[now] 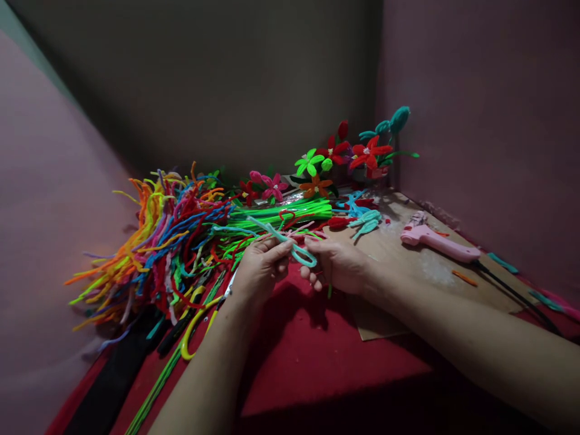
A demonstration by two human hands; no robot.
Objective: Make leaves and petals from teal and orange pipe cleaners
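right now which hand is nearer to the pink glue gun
Right. The right hand is just left of the pink glue gun; the left hand is farther left.

Turquoise pipe cleaner [312,262] bent into loop.
Left hand [263,264] pinches it; right hand [339,264] close beside loop. Pink glue gun [441,243] rests on cardboard [394,263].

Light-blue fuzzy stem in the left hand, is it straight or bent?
Bent: the light-blue fuzzy stem curves back into a narrow loop between the left hand and right hand.
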